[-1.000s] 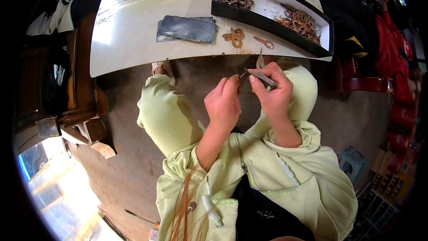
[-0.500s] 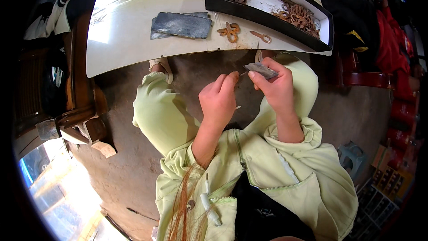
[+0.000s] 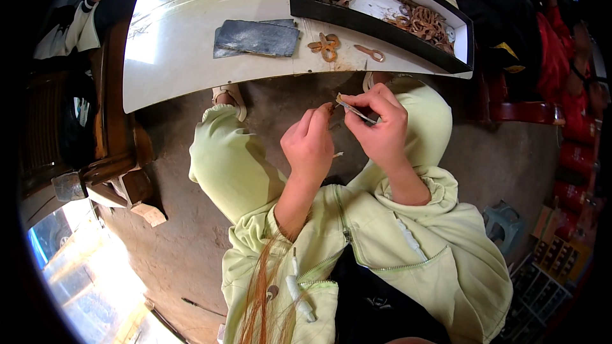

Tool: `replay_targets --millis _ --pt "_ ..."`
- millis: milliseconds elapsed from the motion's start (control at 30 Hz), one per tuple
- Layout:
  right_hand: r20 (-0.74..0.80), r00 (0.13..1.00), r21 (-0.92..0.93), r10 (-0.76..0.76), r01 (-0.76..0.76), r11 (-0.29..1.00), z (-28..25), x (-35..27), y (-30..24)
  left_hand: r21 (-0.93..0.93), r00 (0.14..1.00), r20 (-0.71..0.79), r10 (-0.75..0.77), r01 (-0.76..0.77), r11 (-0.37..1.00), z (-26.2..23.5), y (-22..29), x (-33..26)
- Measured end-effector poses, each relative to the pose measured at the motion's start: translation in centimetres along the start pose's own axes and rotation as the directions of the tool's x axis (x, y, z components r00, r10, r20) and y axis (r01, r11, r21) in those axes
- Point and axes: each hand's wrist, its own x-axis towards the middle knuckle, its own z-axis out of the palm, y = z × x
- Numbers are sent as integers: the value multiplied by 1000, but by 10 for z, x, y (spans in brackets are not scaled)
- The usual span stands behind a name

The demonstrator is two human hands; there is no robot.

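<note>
Rusty metal rings (image 3: pixel 421 22) fill a matt black tray (image 3: pixel 382 25) on a smooth, glossy white table (image 3: pixel 185 38).

Both hands raised close together in front of the chest

The left hand (image 3: pixel 310 143) is curling loosely, back of the hand facing up, with thumb and forefinger pinching together at the tip toward the other hand. The right hand (image 3: pixel 381 126) is sitting just beside it, slightly higher, its fingers folding inward in a closed grip with the thumb pressing across them. Both forearms are rising from pale green sleeves pushed back at the wrists, angling inward so the fingertips are nearly meeting.
</note>
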Motion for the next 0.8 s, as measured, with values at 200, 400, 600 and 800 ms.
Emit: replay_targets --millis 200,400,600,800 --pt "-35 997 -55 -69 67 996 3 -3 0 -26 1000 -11 -14 14 1000 2 0 -1" --pt "24 996 -18 -84 85 996 10 -11 -3 -38 997 -43 -62 61 997 3 4 -1" --pt "-71 954 303 291 -257 917 -2 -2 5 -86 996 -90 -24 16 996 4 6 1" --pt "43 955 408 294 -286 867 -2 -3 1 -99 987 -154 36 -52 994 3 4 4"
